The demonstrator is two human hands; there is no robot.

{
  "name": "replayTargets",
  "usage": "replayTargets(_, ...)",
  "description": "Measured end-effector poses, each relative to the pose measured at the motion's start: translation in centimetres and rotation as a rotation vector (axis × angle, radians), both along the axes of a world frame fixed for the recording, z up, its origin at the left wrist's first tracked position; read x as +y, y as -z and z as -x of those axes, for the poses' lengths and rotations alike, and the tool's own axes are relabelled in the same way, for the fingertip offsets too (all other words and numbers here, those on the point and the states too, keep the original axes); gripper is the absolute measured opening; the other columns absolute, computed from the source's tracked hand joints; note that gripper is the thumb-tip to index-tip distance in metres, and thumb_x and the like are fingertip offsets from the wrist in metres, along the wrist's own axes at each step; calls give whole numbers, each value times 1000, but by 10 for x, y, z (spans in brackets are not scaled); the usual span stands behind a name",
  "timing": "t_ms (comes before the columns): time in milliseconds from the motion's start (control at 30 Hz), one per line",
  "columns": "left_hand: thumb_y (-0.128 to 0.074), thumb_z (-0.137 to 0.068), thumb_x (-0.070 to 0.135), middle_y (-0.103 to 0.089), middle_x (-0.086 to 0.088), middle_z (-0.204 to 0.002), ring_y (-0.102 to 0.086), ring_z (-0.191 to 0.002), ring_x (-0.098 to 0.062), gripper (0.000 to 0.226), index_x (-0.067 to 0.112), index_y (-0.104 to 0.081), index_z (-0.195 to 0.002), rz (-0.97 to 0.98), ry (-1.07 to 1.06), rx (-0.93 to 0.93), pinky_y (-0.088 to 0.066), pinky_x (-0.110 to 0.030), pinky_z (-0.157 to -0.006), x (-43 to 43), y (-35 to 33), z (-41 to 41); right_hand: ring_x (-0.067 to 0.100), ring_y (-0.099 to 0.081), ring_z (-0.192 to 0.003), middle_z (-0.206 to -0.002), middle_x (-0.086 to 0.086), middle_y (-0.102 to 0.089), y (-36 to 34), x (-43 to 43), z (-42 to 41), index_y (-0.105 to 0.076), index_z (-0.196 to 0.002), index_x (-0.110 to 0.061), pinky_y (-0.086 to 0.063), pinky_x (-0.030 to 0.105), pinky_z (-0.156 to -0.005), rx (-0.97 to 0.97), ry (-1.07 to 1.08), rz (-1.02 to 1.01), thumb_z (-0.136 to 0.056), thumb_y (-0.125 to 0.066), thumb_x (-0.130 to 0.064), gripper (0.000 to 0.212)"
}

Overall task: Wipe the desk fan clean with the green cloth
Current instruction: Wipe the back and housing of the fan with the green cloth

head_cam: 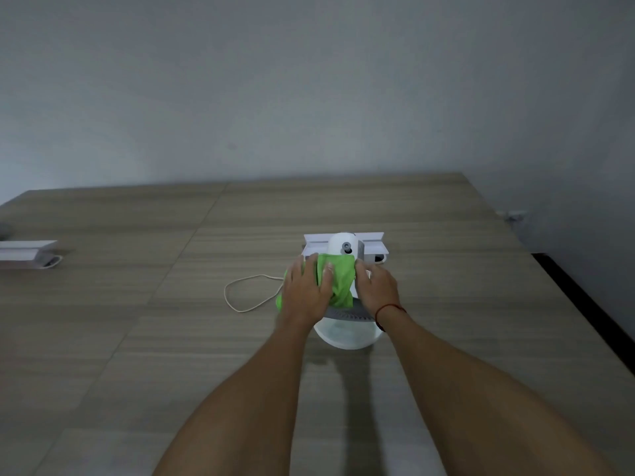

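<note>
Green cloth [338, 281] lies draped over desk fan [341, 244]; left hand [308, 291] presses it with flat fingers, right hand [377, 287] rests alongside (grip indeterminate).

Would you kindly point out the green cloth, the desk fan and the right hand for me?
green cloth [339, 283]: head view, on the draped fold between the hands.
desk fan [340, 240]: head view, on the white rounded motor housing.
right hand [378, 290]: head view, on the back of the hand.

Beneath green cloth [338, 281]: fan grille [347, 312]
</note>
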State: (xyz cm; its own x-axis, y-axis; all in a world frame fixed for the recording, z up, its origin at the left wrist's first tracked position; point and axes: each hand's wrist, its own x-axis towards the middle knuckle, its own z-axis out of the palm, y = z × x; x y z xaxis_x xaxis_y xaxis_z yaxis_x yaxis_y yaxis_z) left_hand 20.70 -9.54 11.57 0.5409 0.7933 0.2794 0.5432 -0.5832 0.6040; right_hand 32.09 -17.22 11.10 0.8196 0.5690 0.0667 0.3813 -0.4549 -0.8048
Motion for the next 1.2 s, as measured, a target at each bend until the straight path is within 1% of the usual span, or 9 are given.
replayTargets(100, -20, -91, 46, -58, -21, -126, -51, -120, -41, 62, 6, -59, -118, -131, -6, 49, -39, -53, -103, -5, 6, -7, 34, -61, -99, -102, 18, -68, -3, -1, -2, -59, -81, -12, -45, 39, -90, -11, -30, 22, -90, -16, -46, 55)
replayTargets(200, -24, -92, 40, -55, -16, -136, -49, -128, -37, 56, 13, -57, -129, -218, 50, 91, -38, -51, -107, -16, 5, -8, 35, -61, -104, -110, 18, -67, -6, -2, -4, -64, -101, -9, -47, 40, -92, 25, -61, 14, -80, -6, -52, 76)
replayTargets(300, -25, -91, 38, -53, -13, -140, -46, -132, -35, 56, 17, -53, -134, -241, 112, 106, -37, -51, -108, -20, -1, -10, 35, -61, -102, -108, 17, -67, -5, -3, -10, -64, -102, -11, -48, 41, -91, 27, -105, 22, -73, -3, -59, 83)
replayTargets(367, -21, -90, 40, -55, -15, -136, -48, -128, -36, 59, 13, -55, -129, -178, 122, 88, -37, -49, -107, -10, -3, -8, 33, -61, -93, -97, 17, -66, -5, -4, -10, -62, -85, -13, -48, 40, -85, -8, -146, 29, -76, -8, -56, 69)
replayTargets(467, -17, -90, 44, -62, -17, -109, -55, -104, -37, 61, 3, -57, -108, -34, 69, -27, -42, -46, -93, 6, -1, 0, 23, -50, -76, -77, 6, -52, -1, -2, -5, -39, -59, -22, -44, 38, -78, -29, -118, 44, -72, -11, -57, 47)
replayTargets(667, -26, -102, 31, -60, -29, -113, -55, -110, -40, 48, -5, -57, -112, 351, -167, -198, -42, -46, -96, 18, 3, -5, 24, -53, -81, -81, 6, -53, -3, -5, -7, -45, -69, -17, -46, 41, -84, -20, -124, 53, -81, -20, -49, 42)
replayTargets(800, -26, -98, 37, -59, -23, -117, -53, -111, -41, 50, -1, -56, -112, 102, -93, -48, -41, -48, -97, 0, -3, -11, 25, -49, -76, -77, 10, -49, -7, -5, -8, -29, -57, -22, -41, 38, -75, 2, -133, 74, -83, -16, -39, 34)
replayTargets(967, -15, -92, 42, -51, -9, -143, -46, -131, -35, 61, 19, -54, -132, -204, 23, 112, -34, -50, -108, -15, 7, -13, 33, -61, -88, -94, 18, -66, -11, -7, -8, -49, -74, -15, -50, 45, -84, 18, -170, 68, -87, -11, -42, 49)
replayTargets(1200, -23, -91, 42, -40, -3, -153, -33, -143, -32, 55, 30, -45, -140, -256, 136, 130, -27, -51, -115, -40, -4, -15, 33, -61, -105, -112, 18, -67, -14, -14, -13, -63, -103, -9, -47, 46, -95, 83, -232, 37, -100, -18, -38, 54)
